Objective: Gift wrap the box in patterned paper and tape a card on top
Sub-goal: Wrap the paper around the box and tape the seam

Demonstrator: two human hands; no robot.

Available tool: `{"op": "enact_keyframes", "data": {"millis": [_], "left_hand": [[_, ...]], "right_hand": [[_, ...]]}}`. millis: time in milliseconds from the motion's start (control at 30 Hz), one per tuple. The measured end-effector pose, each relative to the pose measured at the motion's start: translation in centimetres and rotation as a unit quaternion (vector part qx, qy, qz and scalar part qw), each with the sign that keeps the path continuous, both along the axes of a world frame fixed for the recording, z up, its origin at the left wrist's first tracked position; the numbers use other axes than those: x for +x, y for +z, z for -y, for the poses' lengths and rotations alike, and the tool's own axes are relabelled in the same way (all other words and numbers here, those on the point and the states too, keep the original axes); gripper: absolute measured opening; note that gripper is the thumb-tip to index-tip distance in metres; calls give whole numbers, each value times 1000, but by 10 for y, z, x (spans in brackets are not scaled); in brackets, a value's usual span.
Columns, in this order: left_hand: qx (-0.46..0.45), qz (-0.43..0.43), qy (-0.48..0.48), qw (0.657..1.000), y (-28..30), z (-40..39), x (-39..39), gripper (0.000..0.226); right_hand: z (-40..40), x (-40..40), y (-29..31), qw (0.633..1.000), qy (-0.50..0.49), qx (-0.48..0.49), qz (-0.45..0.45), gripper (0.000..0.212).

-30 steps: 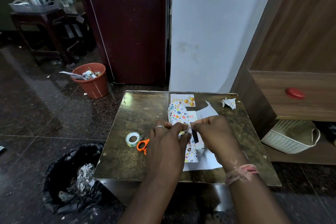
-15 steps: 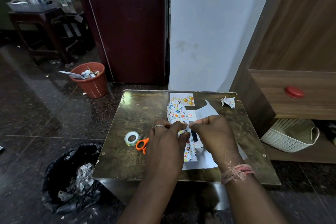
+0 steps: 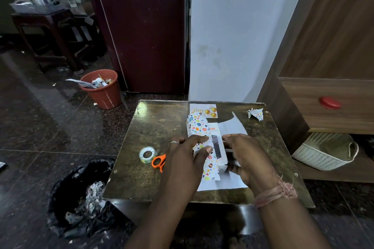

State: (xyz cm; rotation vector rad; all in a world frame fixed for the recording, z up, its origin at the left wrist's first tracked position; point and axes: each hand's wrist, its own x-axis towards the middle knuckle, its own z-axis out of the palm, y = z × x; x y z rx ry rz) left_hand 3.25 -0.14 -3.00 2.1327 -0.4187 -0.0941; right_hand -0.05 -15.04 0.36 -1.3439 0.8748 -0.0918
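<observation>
1. Patterned paper (image 3: 202, 127), white with bright spots and hearts, lies over the left part of the box (image 3: 216, 145) in the middle of the table (image 3: 153, 127); the box's right strip is bare, with orange print showing.
2. The step in hand looks like the first fold over the top of the box. The left hand (image 3: 187, 153) presses the paper down with straight fingers and thumb. The right hand (image 3: 245, 157) curls at the box's right edge, over the white underside of the sheet (whether it pinches that flap cannot be told).
3. The next move probably calls for drawing the right flap over to meet the left, then tape; the tape roll (image 3: 147, 154) and orange scissors (image 3: 158, 162) lie just left of the left hand.
4. The card (image 3: 204, 111) waits at the far edge.
5. Hidden: the box's near end, its right side, and the right fingertips.
</observation>
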Motion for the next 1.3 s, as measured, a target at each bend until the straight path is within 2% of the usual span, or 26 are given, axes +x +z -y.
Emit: {"op": "enact_keyframes", "data": {"millis": [67,133,233,433,500,767,867,933,1000,1100,1200,1300], "left_hand": [[-54,-21,-4,998,-3,-2,4,22],[-112,-31,13,993,-4,-3,7,23],[-141,-27,48,988,0,-5,9,29],[-119,-115,10,986,-6,-7,10,49],[-99,-124,-3,987,-8,-6,10,49],[-90,-90,3,992,-8,-10,8,53],[-74,-19,59,995,6,-18,13,36],[-70,-7,100,993,11,-33,25,38],[-19,-17,127,992,13,-56,41,52],[136,-85,148,976,10,-86,58,73],[148,-166,122,967,4,-102,64,85],[199,-149,86,965,1,-104,67,102]], "right_hand": [[3,-1,-2,1000,5,-24,2,16],[5,-1,-5,999,5,-43,10,27],[7,-2,-6,997,-3,-71,26,36],[6,-4,-11,992,33,-110,47,6],[6,-2,-14,990,35,-130,44,6],[3,-3,-15,981,35,-182,63,4],[-1,-7,-9,964,16,-253,77,10],[-5,-8,-4,951,7,-296,86,15],[-10,-9,-1,936,-4,-336,106,21],[-16,-11,4,911,-30,-379,161,25],[-23,-11,13,907,-28,-349,232,23],[-29,-11,16,910,-15,-328,254,22]]}}
